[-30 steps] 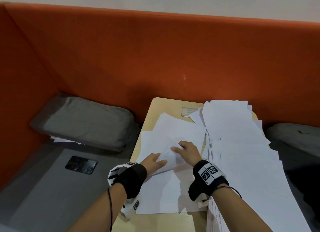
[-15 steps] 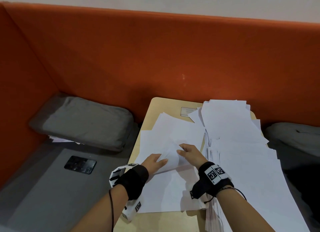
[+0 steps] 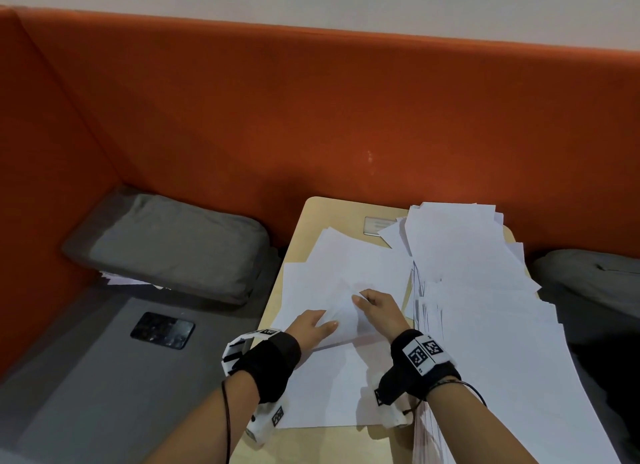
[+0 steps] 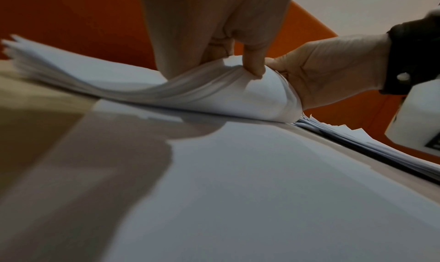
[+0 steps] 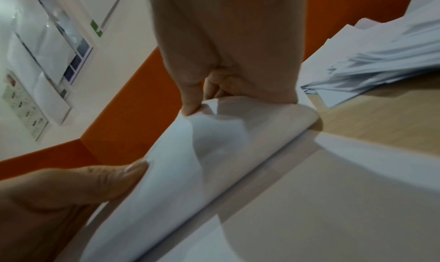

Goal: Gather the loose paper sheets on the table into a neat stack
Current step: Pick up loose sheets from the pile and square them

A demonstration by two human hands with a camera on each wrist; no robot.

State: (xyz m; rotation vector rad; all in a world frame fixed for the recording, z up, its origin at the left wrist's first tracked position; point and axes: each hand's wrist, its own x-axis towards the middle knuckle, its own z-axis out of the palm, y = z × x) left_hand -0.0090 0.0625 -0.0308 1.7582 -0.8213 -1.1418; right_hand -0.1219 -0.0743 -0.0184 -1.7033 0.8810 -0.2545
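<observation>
White paper sheets (image 3: 346, 262) lie loose and overlapping on the left half of the small wooden table (image 3: 322, 214). A big fanned pile (image 3: 485, 307) covers its right half. Near the middle my left hand (image 3: 322, 321) and right hand (image 3: 363, 299) both hold a curled bundle of sheets (image 3: 343, 311), lifted off a flat sheet (image 3: 329, 387). In the left wrist view my left thumb (image 4: 254, 59) pinches the bundle's rolled edge (image 4: 238, 93). The right wrist view shows my right thumb (image 5: 190, 104) pinching the bundle (image 5: 214, 153).
An orange padded partition (image 3: 311, 117) closes the back and left. A grey cushion (image 3: 173, 249) with paper under it and a dark phone (image 3: 162, 330) lie on the grey seat at left. Another grey cushion (image 3: 595, 276) sits right. A clear card holder (image 3: 377, 225) lies at the table's back.
Both hands stay on the same curled sheets near the table's middle. My right wrist has drifted slightly to the right. Nothing was picked up or let go.
</observation>
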